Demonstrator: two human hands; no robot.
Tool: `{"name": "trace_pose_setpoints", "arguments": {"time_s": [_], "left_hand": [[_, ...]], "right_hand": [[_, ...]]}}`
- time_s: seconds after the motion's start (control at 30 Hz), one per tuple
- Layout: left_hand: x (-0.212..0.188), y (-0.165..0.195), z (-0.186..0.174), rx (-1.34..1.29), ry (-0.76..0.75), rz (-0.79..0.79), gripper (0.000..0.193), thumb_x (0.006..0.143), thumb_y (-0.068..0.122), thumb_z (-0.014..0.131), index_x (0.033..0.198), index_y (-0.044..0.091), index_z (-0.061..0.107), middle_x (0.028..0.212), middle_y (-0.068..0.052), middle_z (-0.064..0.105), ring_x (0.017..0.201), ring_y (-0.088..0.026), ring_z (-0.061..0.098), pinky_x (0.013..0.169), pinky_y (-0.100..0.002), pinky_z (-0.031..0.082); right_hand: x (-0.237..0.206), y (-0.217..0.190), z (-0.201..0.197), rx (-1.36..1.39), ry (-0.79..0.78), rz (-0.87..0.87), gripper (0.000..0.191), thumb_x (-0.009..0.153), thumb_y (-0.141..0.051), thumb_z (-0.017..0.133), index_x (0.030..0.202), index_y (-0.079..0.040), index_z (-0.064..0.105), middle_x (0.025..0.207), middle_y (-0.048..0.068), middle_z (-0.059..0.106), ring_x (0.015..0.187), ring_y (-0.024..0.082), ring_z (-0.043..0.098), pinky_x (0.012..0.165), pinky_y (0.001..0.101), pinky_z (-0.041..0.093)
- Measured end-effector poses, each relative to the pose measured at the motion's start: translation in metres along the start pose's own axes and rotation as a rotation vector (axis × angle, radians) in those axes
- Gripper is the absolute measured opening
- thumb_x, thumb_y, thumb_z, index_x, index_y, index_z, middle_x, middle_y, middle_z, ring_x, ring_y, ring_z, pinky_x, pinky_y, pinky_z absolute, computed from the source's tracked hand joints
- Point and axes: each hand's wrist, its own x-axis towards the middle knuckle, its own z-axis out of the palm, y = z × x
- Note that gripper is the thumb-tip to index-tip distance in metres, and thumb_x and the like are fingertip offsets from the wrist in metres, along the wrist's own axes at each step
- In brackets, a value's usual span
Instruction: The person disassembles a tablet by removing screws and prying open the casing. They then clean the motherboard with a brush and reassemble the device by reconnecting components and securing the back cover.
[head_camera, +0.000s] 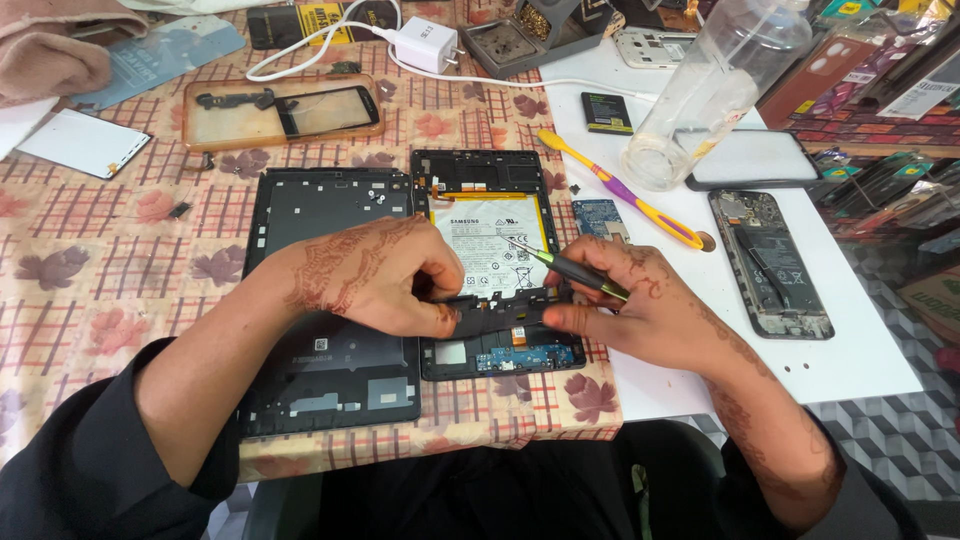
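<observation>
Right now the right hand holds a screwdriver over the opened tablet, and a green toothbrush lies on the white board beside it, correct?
Not quite. The head view shows the toothbrush is yellow and purple, not green. The right hand does hold the screwdriver over the opened tablet.

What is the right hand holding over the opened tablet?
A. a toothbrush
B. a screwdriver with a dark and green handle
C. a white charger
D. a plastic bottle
B: the right hand grips a screwdriver with its tip over the opened tablet's battery.

Single head view, close, steeply down onto worktable (120, 270)
</observation>
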Motion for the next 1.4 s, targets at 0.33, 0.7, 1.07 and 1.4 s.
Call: {"name": "trace_pose_setpoints", "arguments": {"time_s": [0.33, 0.7, 1.07, 1.4], "left_hand": [[0.002, 0.007, 0.0, -0.301, -0.012, 0.137, 0.032, 0.068, 0.033, 0.09, 0.078, 0.006, 0.077, 0.061, 0.0, 0.056, 0.056, -0.009, 0.051, 0.049, -0.031, 0.041], [0.005, 0.013, 0.013, -0.172, -0.062, 0.16, 0.036, 0.062, 0.026, 0.085, 0.093, 0.008, 0.08, 0.062, 0.0, 0.06, 0.056, -0.013, 0.058, 0.055, -0.032, 0.048], [0.005, 0.02, 0.013, -0.138, -0.069, 0.056, 0.038, 0.059, 0.028, 0.085, 0.092, 0.009, 0.08, 0.06, 0.001, 0.06, 0.054, -0.013, 0.057, 0.054, -0.032, 0.048], [0.006, 0.018, 0.015, -0.169, -0.087, 0.065, 0.036, 0.06, 0.026, 0.085, 0.09, 0.008, 0.079, 0.059, 0.0, 0.057, 0.053, -0.012, 0.054, 0.053, -0.032, 0.046]], "right_hand": [[0.0, 0.01, -0.005, -0.064, 0.768, -0.189, 0.019, 0.101, -0.008, 0.078, 0.095, -0.005, 0.061, 0.08, -0.005, 0.064, 0.074, 0.003, 0.052, 0.068, 0.022, 0.043], [0.001, -0.007, 0.008, -0.579, 0.694, -0.073, 0.014, 0.088, -0.017, 0.078, 0.085, -0.009, 0.067, 0.073, 0.005, 0.067, 0.059, 0.019, 0.063, 0.056, 0.0334, 0.047], [0.005, -0.011, 0.003, -0.441, 0.484, -0.261, 0.015, 0.093, -0.019, 0.075, 0.104, -0.009, 0.071, 0.095, 0.004, 0.074, 0.083, 0.02, 0.07, 0.079, 0.0347, 0.05], [0.001, -0.02, 0.008, -0.352, -0.034, -0.422, 0.033, 0.072, -0.027, 0.09, 0.098, -0.016, 0.074, 0.089, -0.001, 0.07, 0.086, 0.018, 0.068, 0.076, 0.0351, 0.045]]}}
